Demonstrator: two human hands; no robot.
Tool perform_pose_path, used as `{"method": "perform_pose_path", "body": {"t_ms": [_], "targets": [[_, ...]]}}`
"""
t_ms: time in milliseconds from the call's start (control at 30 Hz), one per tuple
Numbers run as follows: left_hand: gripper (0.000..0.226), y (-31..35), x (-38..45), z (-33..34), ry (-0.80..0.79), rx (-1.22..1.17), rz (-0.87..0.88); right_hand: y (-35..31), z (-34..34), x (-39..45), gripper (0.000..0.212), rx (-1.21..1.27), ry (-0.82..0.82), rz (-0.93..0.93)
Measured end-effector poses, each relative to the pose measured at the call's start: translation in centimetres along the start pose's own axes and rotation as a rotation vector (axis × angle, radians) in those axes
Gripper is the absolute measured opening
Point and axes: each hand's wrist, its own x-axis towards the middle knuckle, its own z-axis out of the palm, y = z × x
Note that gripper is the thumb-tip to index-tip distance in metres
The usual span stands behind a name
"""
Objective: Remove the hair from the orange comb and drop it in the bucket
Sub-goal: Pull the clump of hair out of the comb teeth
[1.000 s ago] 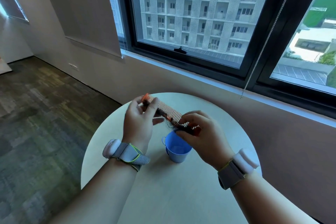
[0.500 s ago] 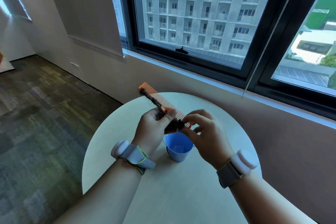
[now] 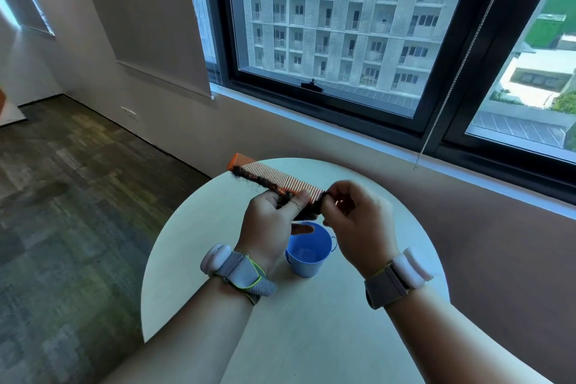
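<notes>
At mid-frame, the orange comb (image 3: pixel 274 179) is gripped by the left hand (image 3: pixel 271 224), fingers curled round it. Dark hair (image 3: pixel 307 212) (more clings along the spine) is pinched by the right hand (image 3: pixel 358 227) above the blue bucket (image 3: pixel 307 262) on the round table (image 3: pixel 311 321).
</notes>
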Motion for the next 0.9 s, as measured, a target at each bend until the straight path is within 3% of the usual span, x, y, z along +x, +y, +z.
{"method": "perform_pose_path", "body": {"t_ms": [133, 267, 400, 467, 600, 900], "targets": [[0.014, 0.6, 0.2, 0.7, 0.042, -0.009, 0.006, -0.2, 0.1, 0.6, 0.008, 0.058, -0.035, 0.042], [0.015, 1.0, 0.8, 0.8, 0.106, 0.024, -0.001, -0.1, 0.0, 1.1, 0.013, -0.049, -0.152, -0.166], [0.005, 1.2, 1.4, 0.5, 0.089, 0.021, 0.024, 0.2, -0.2, 1.2, 0.021, -0.055, -0.247, -0.224], [0.016, 1.1, 1.4, 0.5, 0.022, -0.038, -0.019, 0.5, -0.3, 1.5, 0.015, -0.081, -0.257, -0.194], [0.021, 0.7, 0.9, 0.8, -0.126, -0.107, -0.066, 0.8, -0.4, 1.6, 0.01, -0.124, -0.171, -0.154], [0.023, 1.2, 0.5, 2.2, 0.04, -0.11, 0.09, 0.4, -0.2, 2.1, 0.009, -0.097, 0.028, -0.167]]}}
